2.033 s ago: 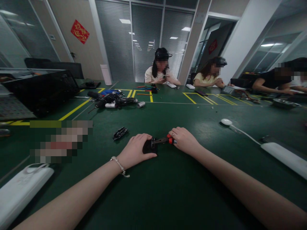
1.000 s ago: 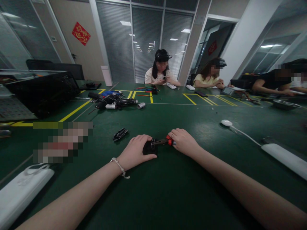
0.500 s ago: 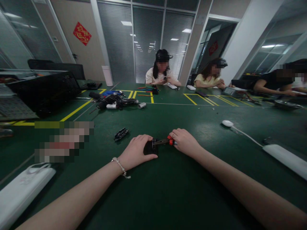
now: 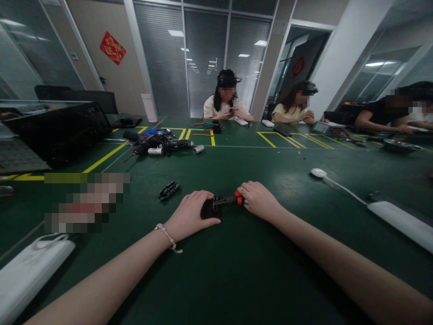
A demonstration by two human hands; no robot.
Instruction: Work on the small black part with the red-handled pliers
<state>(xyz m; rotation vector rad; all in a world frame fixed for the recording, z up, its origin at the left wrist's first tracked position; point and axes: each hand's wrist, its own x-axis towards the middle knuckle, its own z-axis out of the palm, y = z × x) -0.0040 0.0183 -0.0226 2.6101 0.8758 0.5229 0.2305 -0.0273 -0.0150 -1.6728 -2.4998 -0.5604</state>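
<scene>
The flat black part point(image 4: 210, 212) is pinched by the nearer left hand point(image 4: 188, 210), at its three o'clock, and long-nose pliers point(image 4: 230, 199), gripped in the right hand point(image 4: 260, 198), are pointed nine o'clock over it.

Two bare hands on show, folks: one left hand point(image 4: 189, 211), one right hand point(image 4: 260, 199)! One pair of pliers point(image 4: 230, 199), one black plate point(image 4: 210, 211), one bracelet point(image 4: 165, 234), one dark ribbed part point(image 4: 169, 190). Two long white cases point(image 4: 35, 268), and a single white rounded piece point(image 4: 319, 173). Up the table, two silvery cylinders point(image 4: 198, 149), one pale bottle point(image 4: 149, 108), two small white boxes point(image 4: 268, 123). Two red diamond signs point(image 4: 112, 48)! Co-workers point(image 4: 211, 107): at least three, the far right too blurred for a firm tally.
</scene>
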